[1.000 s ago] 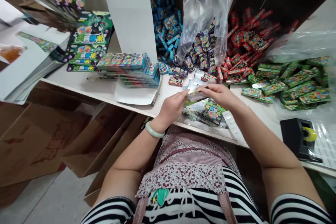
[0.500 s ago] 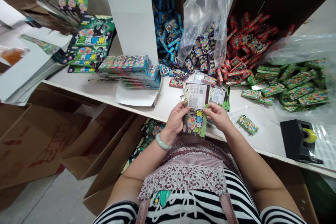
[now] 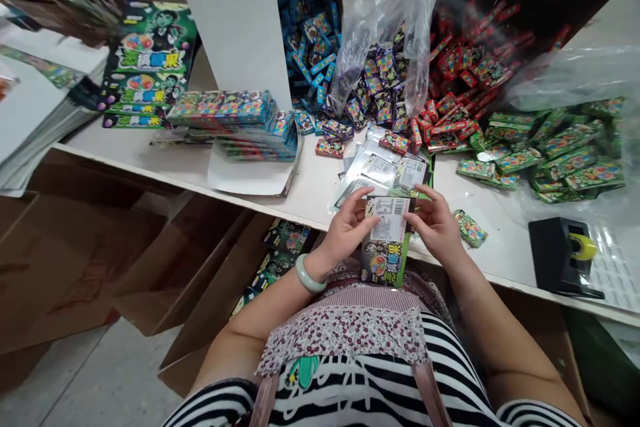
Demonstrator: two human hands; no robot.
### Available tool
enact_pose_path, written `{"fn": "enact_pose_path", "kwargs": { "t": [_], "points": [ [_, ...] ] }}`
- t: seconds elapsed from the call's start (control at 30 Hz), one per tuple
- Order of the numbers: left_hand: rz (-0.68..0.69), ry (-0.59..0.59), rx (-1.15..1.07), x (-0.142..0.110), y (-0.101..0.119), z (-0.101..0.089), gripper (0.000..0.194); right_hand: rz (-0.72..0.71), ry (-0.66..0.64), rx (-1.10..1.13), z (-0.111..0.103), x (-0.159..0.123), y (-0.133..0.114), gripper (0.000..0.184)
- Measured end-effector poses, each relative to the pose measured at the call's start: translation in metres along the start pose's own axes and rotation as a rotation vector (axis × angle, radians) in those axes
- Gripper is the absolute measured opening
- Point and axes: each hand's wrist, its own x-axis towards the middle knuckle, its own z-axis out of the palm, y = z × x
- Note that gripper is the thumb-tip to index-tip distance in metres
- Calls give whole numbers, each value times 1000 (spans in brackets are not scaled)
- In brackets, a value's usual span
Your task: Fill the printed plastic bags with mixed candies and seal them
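I hold a flat printed candy packet in front of the apron, its barcode label towards the top. My left hand pinches the upper left edge, thumb over the label. On the opposite edge, my right hand grips with thumb in front and fingers behind. Whether the packet is open at its top cannot be made out. Just beyond it, similar labelled packets and shiny clear-and-silver sleeves lie on the white table. A small green candy box rests right of my right hand.
Piles of small blue boxes, purple boxes, red boxes and green boxes line the back. Stacked box sets stand left. A tape dispenser sits right. Cardboard cartons are below the table's left edge.
Both hands have brought the packet down and slightly right, nearer my body. Their grip is now higher on it, around the label. More of the sleeves behind shows.
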Motion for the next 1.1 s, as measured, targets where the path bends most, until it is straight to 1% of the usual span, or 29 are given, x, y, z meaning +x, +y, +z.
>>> {"fn": "enact_pose_path", "kwargs": {
  "t": [0.07,0.13,0.23,0.33,0.4,0.47,0.53,0.57,0.63,0.67,0.7,0.77,0.8,0.87,0.93,1.03,1.1],
  "points": [
    [40,16,150,-2,-1,-4,42,0,22,24,2,-3,2,56],
    [65,50,270,-2,-2,-7,31,15,0,21,3,-6,4,48],
    [92,83,331,3,-5,-10,23,55,-28,-39,0,-6,2,31],
    [128,68,380,12,-1,-9,20,41,-38,-134,-4,1,-7,27],
    [104,59,347,18,4,-9,20,-32,-28,-199,-5,7,-15,26],
    [22,56,212,23,10,-9,20,-86,0,-223,-4,12,-21,20],
    [-68,68,39,28,14,-10,14,-64,30,-178,-1,16,-23,13],
    [-102,74,-30,29,15,-11,18,-34,39,-139,1,17,-23,14],
    [-138,77,-93,31,17,-13,32,22,39,-74,3,20,-22,29],
    [-136,73,-86,31,17,-13,33,33,34,-64,4,20,-22,33],
    [-119,66,-60,31,17,-14,28,25,26,-77,4,21,-22,30],
    [-66,57,4,30,18,-13,18,-29,4,-145,5,21,-25,16],
    [-42,52,26,30,19,-13,17,-60,-16,-179,4,21,-27,13],
    [-23,53,47,31,20,-11,17,-87,-63,-215,5,22,-33,17],
    [-49,78,46,34,22,-8,17,-48,-90,-191,5,25,-38,20],
    [-113,124,23,41,23,-6,20,57,-109,-110,5,35,-44,21],
    [-143,130,22,45,24,-6,19,133,-169,-77,4,42,-46,24]
  ]
}}
